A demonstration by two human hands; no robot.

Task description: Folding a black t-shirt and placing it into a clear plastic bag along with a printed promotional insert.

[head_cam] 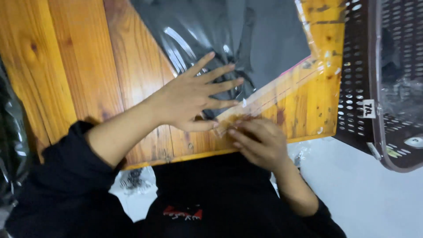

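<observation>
A clear plastic bag [264, 35] with a dark grey folded garment inside lies on the wooden table [79, 66]. My left hand [194, 94] rests flat on the bag's near corner, fingers spread wide. Just below it, my right hand [260, 141] has its fingers curled, pinching the bag's transparent flap [282, 94] at the near end. The flap runs diagonally up to the right along a pink strip.
A dark brown perforated plastic basket [387, 88] stands to the right of the table, holding clear plastic. Black plastic wrap [11, 132] lies at the left edge. Crumpled plastic [132, 180] is on the pale floor under the table's front edge.
</observation>
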